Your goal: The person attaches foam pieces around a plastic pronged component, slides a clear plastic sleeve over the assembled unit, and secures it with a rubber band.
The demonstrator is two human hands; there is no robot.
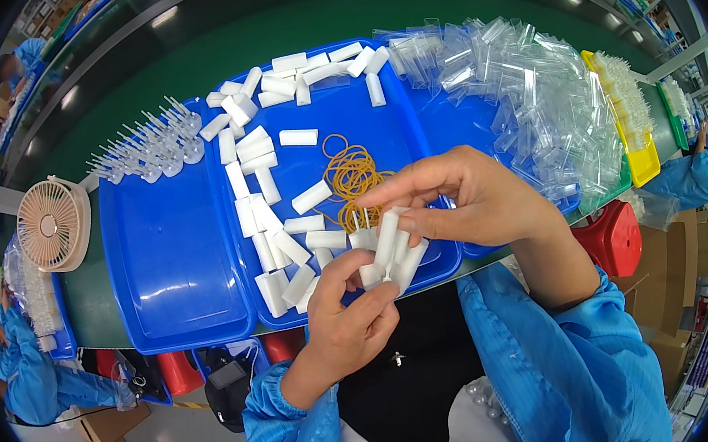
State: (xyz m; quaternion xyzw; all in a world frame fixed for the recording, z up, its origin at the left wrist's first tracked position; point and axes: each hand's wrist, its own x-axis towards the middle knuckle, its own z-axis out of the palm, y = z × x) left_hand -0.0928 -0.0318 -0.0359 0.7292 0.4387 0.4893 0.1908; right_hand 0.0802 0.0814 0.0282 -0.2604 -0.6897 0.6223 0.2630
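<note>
My left hand (pixel 341 312) and right hand (pixel 480 200) pinch white blocks (pixel 387 239) just below centre, the right partly covering rubber bands (pixel 351 170), clear plastic pieces (pixel 529 89) crowding upper right!

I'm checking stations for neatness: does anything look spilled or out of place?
Nothing looks clearly spilled. The clear plastic sleeves look untidiest, jumbled at odd angles and hiding the far rim of the right blue tray.

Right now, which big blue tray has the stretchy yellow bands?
The middle blue tray: only there do yellow bands lie, tangled beside white blocks.
</note>
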